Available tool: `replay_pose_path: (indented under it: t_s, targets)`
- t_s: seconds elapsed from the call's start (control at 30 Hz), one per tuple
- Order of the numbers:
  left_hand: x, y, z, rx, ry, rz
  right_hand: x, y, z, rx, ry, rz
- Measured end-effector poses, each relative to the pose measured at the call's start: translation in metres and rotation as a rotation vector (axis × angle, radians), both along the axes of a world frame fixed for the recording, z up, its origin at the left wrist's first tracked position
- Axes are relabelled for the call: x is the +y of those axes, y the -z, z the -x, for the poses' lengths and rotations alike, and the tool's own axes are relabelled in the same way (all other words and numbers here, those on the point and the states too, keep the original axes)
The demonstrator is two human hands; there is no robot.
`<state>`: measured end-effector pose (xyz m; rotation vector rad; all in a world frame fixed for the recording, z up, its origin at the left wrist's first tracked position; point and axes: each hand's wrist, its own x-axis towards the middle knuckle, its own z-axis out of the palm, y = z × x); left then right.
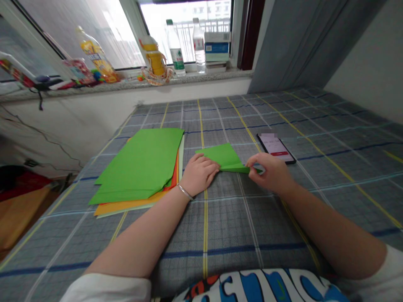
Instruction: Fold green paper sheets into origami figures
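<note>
Well, my right hand, fingers curled, pinches the right end of the green paper; my left hand lies palm-down on its left end, well in from the plaid cloth's left edge.

A phone lies on checked cloth; bottles and boxes line the windowsill

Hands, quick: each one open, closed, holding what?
Left hand: resting on the left side of the folded green paper; can't tell whether it grips.
Right hand: closed, pinching the paper's right end.
</note>
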<state>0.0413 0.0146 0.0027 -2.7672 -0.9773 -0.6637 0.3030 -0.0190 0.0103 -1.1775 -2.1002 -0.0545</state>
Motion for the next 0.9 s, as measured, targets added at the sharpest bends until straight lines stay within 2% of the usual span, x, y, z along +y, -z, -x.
replay_pose_path:
  t_s: [0.23,0.5,0.57,0.73,0.8,0.9]
  targets:
    - [0.001,0.000,0.002,0.070,-0.046,0.022,-0.001,0.000,0.000,0.028,0.013,-0.011]
    - [-0.005,0.004,-0.007,0.139,-0.150,0.099,-0.005,-0.001,0.007,0.048,-0.226,0.065]
    - [-0.004,0.006,-0.007,0.122,-0.183,0.118,-0.004,-0.001,0.005,0.102,-0.237,0.088]
    - [-0.003,0.008,-0.003,-0.110,-0.265,0.180,0.003,0.000,-0.004,0.177,-0.218,0.068]
    - [-0.003,0.008,-0.004,-0.276,-0.292,0.259,0.005,0.001,-0.005,0.178,-0.222,0.058]
    - [-0.005,0.008,-0.007,-0.538,-0.267,0.427,0.007,0.005,-0.002,0.140,-0.138,0.031]
